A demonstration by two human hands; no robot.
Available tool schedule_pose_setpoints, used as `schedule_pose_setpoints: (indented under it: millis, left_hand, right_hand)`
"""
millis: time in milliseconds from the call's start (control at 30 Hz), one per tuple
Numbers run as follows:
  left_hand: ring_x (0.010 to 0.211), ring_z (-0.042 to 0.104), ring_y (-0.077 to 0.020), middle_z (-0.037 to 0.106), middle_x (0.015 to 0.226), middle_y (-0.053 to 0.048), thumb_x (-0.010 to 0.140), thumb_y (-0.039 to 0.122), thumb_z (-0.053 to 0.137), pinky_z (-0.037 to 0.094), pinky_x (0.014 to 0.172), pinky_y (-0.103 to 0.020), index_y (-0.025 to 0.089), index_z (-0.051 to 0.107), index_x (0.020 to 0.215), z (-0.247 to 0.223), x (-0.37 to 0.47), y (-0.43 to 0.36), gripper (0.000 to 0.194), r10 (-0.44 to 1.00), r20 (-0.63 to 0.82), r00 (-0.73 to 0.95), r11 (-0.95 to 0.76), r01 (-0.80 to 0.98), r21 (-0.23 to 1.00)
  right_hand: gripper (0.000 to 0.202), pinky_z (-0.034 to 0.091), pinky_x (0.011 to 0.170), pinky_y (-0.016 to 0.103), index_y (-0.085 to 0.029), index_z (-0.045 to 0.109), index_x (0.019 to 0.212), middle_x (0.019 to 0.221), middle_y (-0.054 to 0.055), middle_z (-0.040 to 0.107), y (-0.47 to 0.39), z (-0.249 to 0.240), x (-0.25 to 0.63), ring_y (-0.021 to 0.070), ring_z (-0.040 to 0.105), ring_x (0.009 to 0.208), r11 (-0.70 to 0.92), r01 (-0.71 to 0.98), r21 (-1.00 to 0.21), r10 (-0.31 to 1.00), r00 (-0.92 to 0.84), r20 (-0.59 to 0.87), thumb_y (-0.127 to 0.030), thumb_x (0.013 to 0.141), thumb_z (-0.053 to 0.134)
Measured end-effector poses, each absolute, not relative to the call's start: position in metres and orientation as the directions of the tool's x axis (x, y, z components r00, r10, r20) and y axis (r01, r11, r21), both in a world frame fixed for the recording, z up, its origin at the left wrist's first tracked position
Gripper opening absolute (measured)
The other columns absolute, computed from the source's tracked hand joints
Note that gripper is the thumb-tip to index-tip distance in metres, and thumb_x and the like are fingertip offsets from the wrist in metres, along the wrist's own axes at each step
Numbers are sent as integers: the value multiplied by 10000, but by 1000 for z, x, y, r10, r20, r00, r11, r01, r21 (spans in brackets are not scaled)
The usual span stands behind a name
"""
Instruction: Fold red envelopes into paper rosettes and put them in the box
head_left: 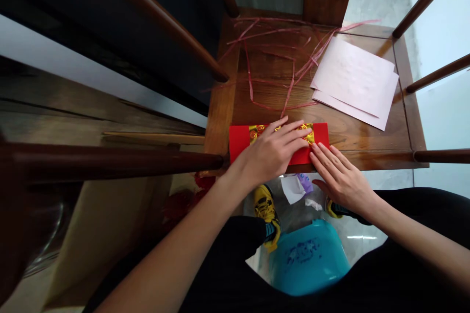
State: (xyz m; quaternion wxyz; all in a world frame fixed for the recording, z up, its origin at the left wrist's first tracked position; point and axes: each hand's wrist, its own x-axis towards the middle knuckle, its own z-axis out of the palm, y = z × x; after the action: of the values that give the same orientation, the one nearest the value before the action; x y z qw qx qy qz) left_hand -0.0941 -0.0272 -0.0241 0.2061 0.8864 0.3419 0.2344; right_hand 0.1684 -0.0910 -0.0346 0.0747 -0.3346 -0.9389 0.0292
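Observation:
A red paper piece [239,141] with a gold patterned band lies along the front edge of the brown wooden seat [271,93]. Across its middle rests my left hand [271,149], palm down, fingers extended over the gold band and hiding part of it. My right hand [341,176] lies flat with its fingertips at the lower right of the red paper, fingers stretched out. Neither hand grips anything. Behind the paper, thin pink strings [251,78] are strewn in loose loops over the wood.
Pale pink sheets [352,76] overlap at the seat's right. Dark wooden rods [176,29] rise around the seat. Below, on the floor, are a blue plastic stool [312,259], a white and purple wrapper [293,189], a crumpled white scrap [313,204] and a yellow shoe [265,205].

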Motion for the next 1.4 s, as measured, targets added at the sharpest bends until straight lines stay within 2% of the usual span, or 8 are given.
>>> schedule_pose_setpoints:
  millis: [233,333,467,567,733,967,1200,1400]
  left_hand:
    - [1608,407,-298,412,1699,-180,1090,186,434,211,1384,-624,74,483,1600,-17,-73,-58,525,756,116,645,-647,707,287]
    - [1638,331,-335,322,1731,-203,1093,290,457,168,1386,-647,62,386,1662,-18,-69,-63,616,838,66,542,-536,793,289]
    - [1638,311,-380,300,1729,-257,1078,359,489,165,1387,-625,4,346,1668,-17,-70,-61,703,866,33,500,-486,823,294]
    - [1640,300,-398,287,1728,-292,1080,332,485,163,1375,-645,4,365,1658,-17,-72,-60,675,856,14,516,-501,823,269]
    - [1648,261,-424,283,1762,-244,1070,245,506,207,1313,-750,200,441,1645,-19,-73,-57,580,851,8,525,-498,802,329]
    - [1612,385,-409,393,1744,-159,980,174,582,243,1297,-770,248,638,1371,-30,-76,-48,402,895,57,442,-397,734,551]
    - [1577,444,-368,447,1703,-160,999,186,591,293,1297,-718,253,641,1341,-30,-85,-43,351,888,48,457,-411,744,527]
    - [1384,541,-396,521,1567,-133,884,207,735,471,1117,-657,263,677,1208,-21,-80,-31,335,906,19,423,-375,780,500]
  right_hand:
    - [870,459,1288,581,-82,98,1734,1690,195,437,-93,-37,165,338,436,1596,757,639,-137,651,-723,230,-273,1061,615]
    - [694,485,1251,571,-103,366,1674,1550,162,642,-91,-33,164,323,597,1470,756,643,-123,640,-686,345,-245,1051,635]
    - [238,561,1014,507,-216,714,1271,1245,82,819,-82,-29,155,275,724,1045,697,703,-143,690,-602,402,-232,1048,633]
    - [191,499,848,468,-177,695,1164,1106,135,792,-72,-27,140,292,667,959,524,830,-191,839,-466,281,-295,1075,575]
    - [150,411,864,437,-177,611,1061,931,76,733,-51,-12,127,266,622,886,318,843,-434,934,-358,-11,-281,969,670]
    - [410,406,689,303,-225,543,789,748,-14,625,-22,9,116,141,528,686,213,353,-911,845,-535,-10,-536,1055,523]
    - [496,388,651,288,-240,487,758,687,-40,543,-7,-28,109,130,479,658,78,315,-946,974,-224,6,-631,1059,449]
    - [415,419,671,282,-235,517,806,727,-24,613,-5,-30,110,137,529,680,62,300,-952,969,-245,-14,-540,1080,458]
